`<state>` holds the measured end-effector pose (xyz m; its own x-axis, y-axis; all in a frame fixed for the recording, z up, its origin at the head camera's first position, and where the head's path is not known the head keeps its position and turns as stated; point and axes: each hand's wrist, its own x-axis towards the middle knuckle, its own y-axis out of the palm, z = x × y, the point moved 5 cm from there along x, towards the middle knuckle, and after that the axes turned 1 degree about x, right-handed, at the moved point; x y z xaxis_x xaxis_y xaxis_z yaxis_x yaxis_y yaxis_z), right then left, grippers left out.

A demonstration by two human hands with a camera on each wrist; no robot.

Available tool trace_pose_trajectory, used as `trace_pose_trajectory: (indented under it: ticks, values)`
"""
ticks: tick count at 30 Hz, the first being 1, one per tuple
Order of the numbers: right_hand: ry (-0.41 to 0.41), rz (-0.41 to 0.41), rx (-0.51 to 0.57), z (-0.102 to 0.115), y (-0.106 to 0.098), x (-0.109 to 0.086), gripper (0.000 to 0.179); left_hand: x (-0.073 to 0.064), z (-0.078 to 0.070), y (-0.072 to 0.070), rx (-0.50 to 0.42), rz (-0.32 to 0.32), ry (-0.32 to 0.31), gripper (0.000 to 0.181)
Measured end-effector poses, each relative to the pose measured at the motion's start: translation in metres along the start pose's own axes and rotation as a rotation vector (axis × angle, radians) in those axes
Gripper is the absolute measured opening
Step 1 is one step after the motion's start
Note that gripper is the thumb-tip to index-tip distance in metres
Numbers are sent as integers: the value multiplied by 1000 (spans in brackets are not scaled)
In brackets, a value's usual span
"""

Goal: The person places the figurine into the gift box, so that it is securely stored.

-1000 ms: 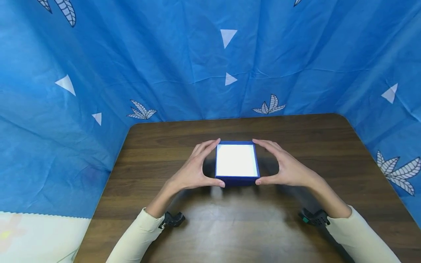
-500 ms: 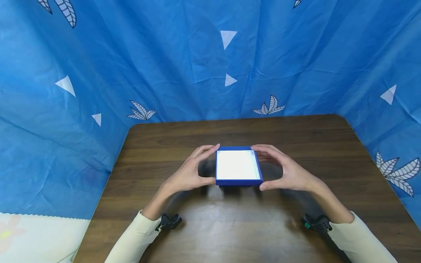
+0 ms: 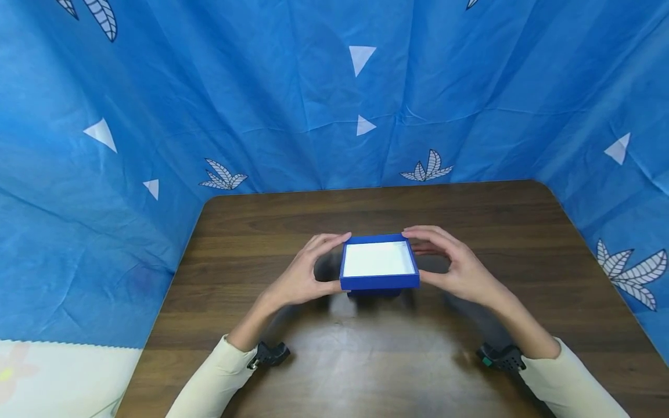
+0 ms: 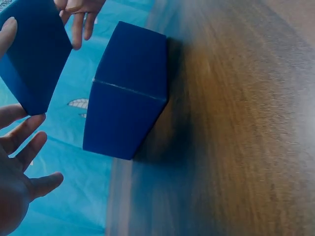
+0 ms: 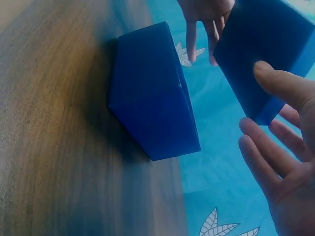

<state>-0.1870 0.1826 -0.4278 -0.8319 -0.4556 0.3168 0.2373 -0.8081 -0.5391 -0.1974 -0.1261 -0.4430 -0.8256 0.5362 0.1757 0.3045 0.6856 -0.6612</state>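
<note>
Both hands hold a shallow blue box lid (image 3: 379, 282), its white face upward in the head view. My left hand (image 3: 303, 276) grips its left side, thumb at the near corner and fingers at the far one. On the opposite side my right hand (image 3: 462, 273) grips it the same way. Below stands a deeper dark blue box (image 4: 128, 88) on the table, mostly hidden by the lid from above. In the right wrist view a gap separates the lid (image 5: 268, 54) from the box (image 5: 152, 93), and the thumb lies against the lid's dark face.
The brown wooden table (image 3: 340, 360) extends around the box. A blue patterned cloth (image 3: 292, 87) hangs behind it and along both sides. Each wrist wears a black camera, the left camera (image 3: 269, 354) and the right camera (image 3: 502, 356).
The lid has come up off the box and now tilts, showing more of its blue front wall. Both hands have shifted slightly toward the person with it.
</note>
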Motion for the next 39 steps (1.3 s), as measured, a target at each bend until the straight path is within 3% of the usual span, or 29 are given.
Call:
trace_pose_trajectory:
  ticks: [10, 17, 26, 33, 39]
  values:
    - [-94, -56, -77, 6, 1, -4, 53, -4, -1, 1, -43, -49, 45, 88]
    - [-97, -83, -74, 6, 1, -6, 50, -3, -4, -1, -45, -130, 118, 72]
    - [-71, -124, -66, 7, 4, -7, 49, -4, -10, -5, -65, -245, 163, 40]
    - [-49, -168, -19, 10, 6, -6, 44, -4, -14, -7, -89, -324, 204, 34]
    - [-58, -210, 40, 11, 10, -5, 41, -5, -15, -6, -111, -343, 227, 34]
